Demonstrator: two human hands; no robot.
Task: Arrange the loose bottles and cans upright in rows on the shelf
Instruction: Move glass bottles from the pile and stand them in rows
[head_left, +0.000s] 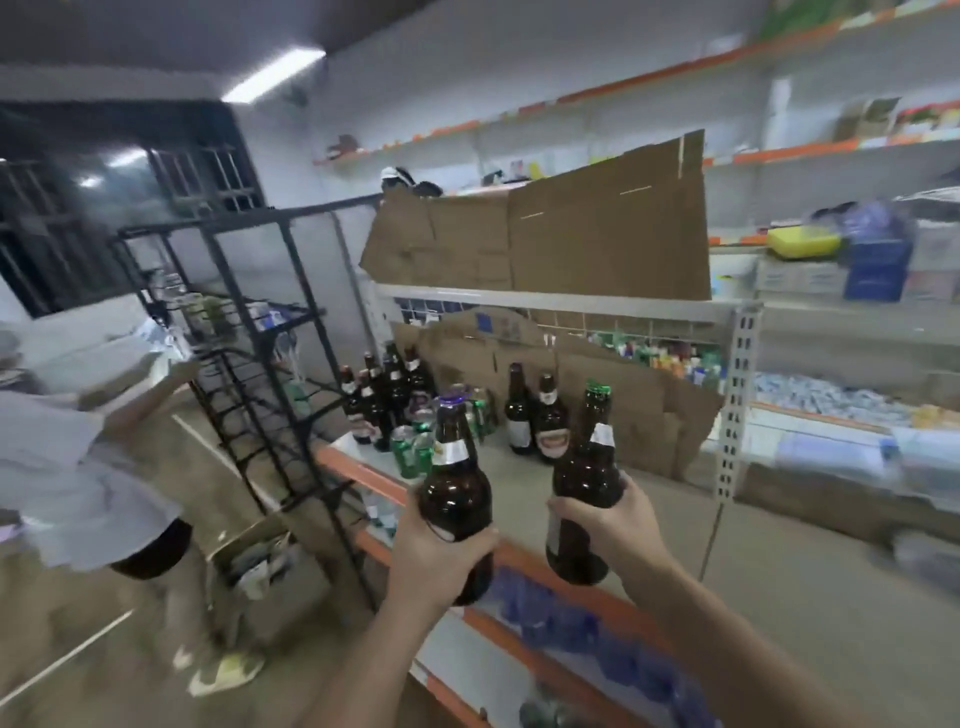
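Roughly upright: purple-cap btl (454, 483), L hand (436, 553); green-cap btl (587, 467), R hand (621, 525).

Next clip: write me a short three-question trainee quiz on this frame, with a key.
1. True or false: the left hand grips the purple-capped bottle.
2. The right hand grips the right bottle. Its cap is: A green, B red, C white?
3. How many lone bottles stand on the shelf, right of the cans?
Key: 1 true; 2 A; 3 two.
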